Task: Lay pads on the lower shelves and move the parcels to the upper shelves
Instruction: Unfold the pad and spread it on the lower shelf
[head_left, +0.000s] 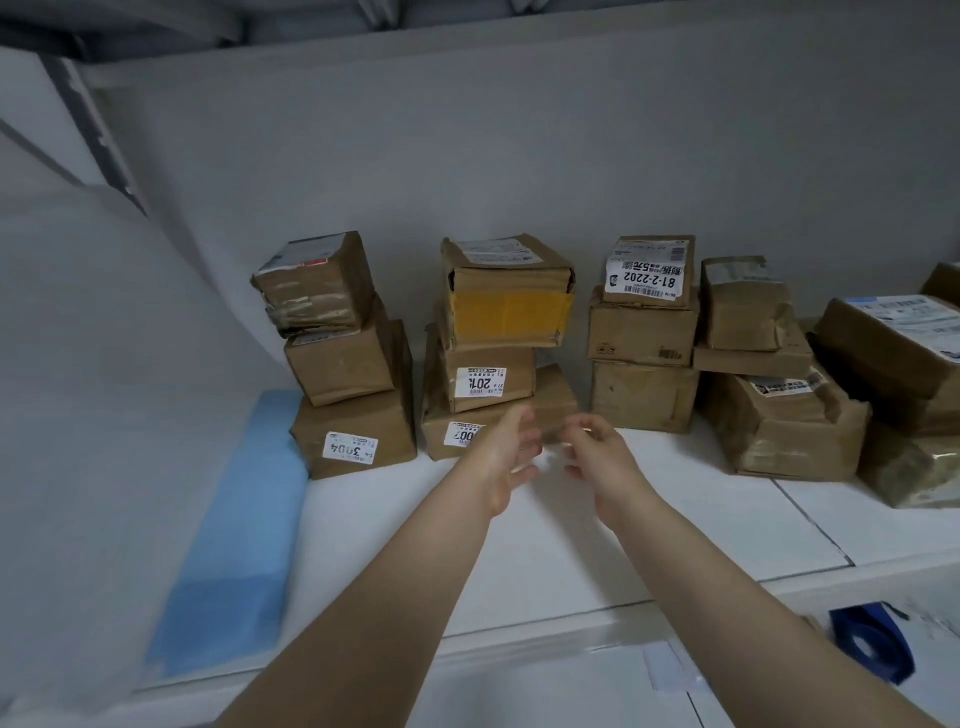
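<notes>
Several brown cardboard parcels stand stacked against the back wall of a white shelf (571, 525). The left stack has a bottom box labelled 3004 (358, 441). The middle stack is topped by a box with yellow tape (506, 291), above a small labelled box (485, 382) and a bottom parcel (556, 400). A blue pad (239, 530) lies on the shelf at the left. My left hand (511, 457) and my right hand (597, 457) are both stretched out with fingers apart, just in front of the middle stack's bottom parcel, holding nothing.
Further stacks stand to the right: one topped by a box labelled 81-2-2202 (649, 273), then crumpled parcels (784, 421) and larger ones at the right edge (904, 348). A dark blue object (867, 644) lies below the shelf's front edge. A white side panel (78, 364) closes the left.
</notes>
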